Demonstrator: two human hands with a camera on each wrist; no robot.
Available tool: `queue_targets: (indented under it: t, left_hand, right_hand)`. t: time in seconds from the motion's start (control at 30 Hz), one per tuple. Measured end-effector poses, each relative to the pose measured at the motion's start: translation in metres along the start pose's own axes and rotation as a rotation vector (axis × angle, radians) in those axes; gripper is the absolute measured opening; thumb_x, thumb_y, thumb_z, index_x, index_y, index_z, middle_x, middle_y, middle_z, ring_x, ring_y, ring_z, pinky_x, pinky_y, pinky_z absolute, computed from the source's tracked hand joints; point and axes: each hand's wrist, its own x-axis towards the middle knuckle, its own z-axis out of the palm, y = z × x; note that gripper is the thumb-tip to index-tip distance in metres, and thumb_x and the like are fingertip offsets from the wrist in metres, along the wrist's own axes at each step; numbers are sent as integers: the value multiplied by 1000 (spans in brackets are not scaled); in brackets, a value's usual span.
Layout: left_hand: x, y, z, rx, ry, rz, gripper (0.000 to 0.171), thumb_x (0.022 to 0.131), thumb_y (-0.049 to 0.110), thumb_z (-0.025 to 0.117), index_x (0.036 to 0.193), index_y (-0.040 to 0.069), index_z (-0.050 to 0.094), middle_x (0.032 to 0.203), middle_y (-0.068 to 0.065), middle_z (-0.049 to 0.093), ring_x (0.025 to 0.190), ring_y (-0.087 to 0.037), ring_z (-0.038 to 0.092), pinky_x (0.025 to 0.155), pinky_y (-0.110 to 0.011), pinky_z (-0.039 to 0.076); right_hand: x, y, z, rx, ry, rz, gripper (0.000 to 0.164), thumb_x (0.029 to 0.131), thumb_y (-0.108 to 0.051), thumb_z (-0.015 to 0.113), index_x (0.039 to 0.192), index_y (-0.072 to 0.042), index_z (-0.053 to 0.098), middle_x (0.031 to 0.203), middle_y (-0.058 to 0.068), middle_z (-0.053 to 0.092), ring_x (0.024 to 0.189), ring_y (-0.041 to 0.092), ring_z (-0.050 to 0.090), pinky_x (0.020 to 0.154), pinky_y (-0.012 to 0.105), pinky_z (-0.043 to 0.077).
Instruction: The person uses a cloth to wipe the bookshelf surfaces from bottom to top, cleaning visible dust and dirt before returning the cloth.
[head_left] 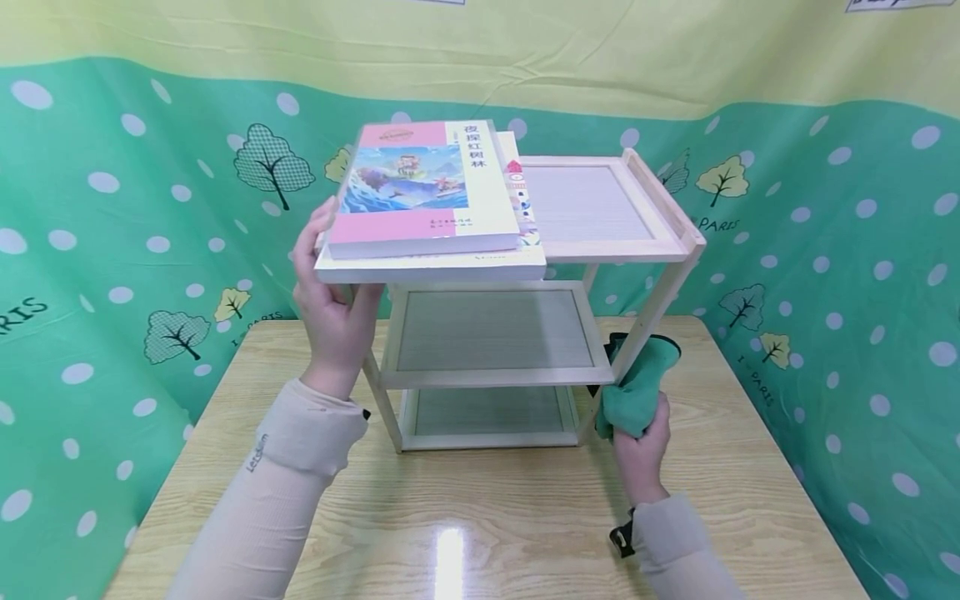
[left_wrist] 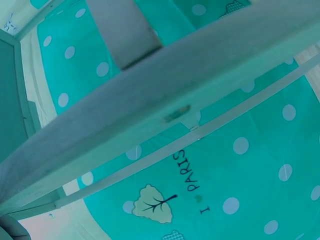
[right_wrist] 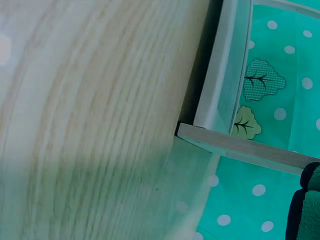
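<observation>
A wooden three-tier rack point(head_left: 609, 375) stands on the table. Two stacked books lie on the left of its top shelf point(head_left: 592, 204): a pink-and-white one point(head_left: 420, 192) above a wider white one point(head_left: 529, 225), whose front edge overhangs the shelf. My left hand point(head_left: 337, 312) grips the rack's left end, fingers up along the books' left side and thumb beneath them; the books hide part of this hold. Low on the right, my right hand point(head_left: 643, 442) holds a green cloth with black edging point(head_left: 637, 392) against the rack's front right leg point(head_left: 651, 312).
The rack's middle shelf point(head_left: 495, 333) and bottom shelf point(head_left: 487, 412) sit below the books. Wood-grain tabletop point(head_left: 525, 517) extends in front and to both sides. A green dotted curtain point(head_left: 825, 275) encloses the back and sides.
</observation>
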Motion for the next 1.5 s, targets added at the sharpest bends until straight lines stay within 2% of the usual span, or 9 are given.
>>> queue_targets:
  t: [0.17,0.3,0.53,0.7,0.8,0.9,1.07,1.4,1.5]
  left_hand:
    - [0,0,-2,-14,-4,-7,89,86,65,63,132,-8,40,146,-14,53,138,-22,48,113,-40,42]
    - [0,-1,-3,-12,-1,-8,88,86,65,63,132,-7,40,146,-14,53,138,-22,49,112,-40,43]
    - [0,-1,-4,-7,2,-7,89,86,65,63,132,-8,41,145,-14,53,138,-22,48,113,-40,41]
    - [-1,-1,-5,-2,0,-17,90,86,66,62,133,-7,40,147,-13,52,137,-22,49,112,-38,43]
    - [-1,-1,-5,-4,1,-18,91,85,67,63,133,-7,40,147,-13,52,137,-22,49,112,-38,43]
    - [-1,-1,-4,-12,2,-12,90,85,66,63,133,-7,40,146,-14,53,137,-22,49,112,-39,43]
    - [0,0,-2,-12,5,-1,90,86,65,63,132,-8,41,145,-15,53,139,-22,47,113,-41,42]
    - [0,0,-1,6,2,3,89,86,66,62,132,-8,41,144,-14,55,138,-22,48,113,-40,42]
    - [1,0,-1,1,-1,5,89,87,65,62,131,-8,41,144,-14,55,138,-22,48,112,-40,43]
  right_hand:
    - [1,-12,0,-22,-39,8,25,95,8,49,118,16,46,106,-26,47,87,-6,46,76,10,40]
    - [2,-6,1,-27,-67,24,28,95,8,51,122,14,48,112,-24,50,93,-7,48,80,9,41]
    - [8,18,5,-85,-134,113,42,95,-2,61,136,0,48,129,7,59,110,-6,49,90,10,40]
    - [16,16,13,-48,-132,170,46,94,-7,64,137,-3,48,131,13,60,105,-4,52,87,12,44]
    - [16,12,19,-19,-108,227,47,94,-4,63,138,-1,46,130,7,61,105,-7,51,87,10,43]
    - [14,0,20,-4,-96,247,43,95,-1,60,135,4,45,120,-11,61,96,-9,51,82,9,43]
    - [12,-2,20,82,-102,225,35,98,-1,56,130,8,45,108,-31,56,88,-6,50,77,10,43]
    - [6,30,22,143,-124,274,38,100,-8,56,136,0,44,116,-25,59,91,-1,53,79,13,46]
    - [4,34,22,143,-155,291,45,101,-12,55,143,-5,40,126,-21,57,102,-3,55,87,12,47]
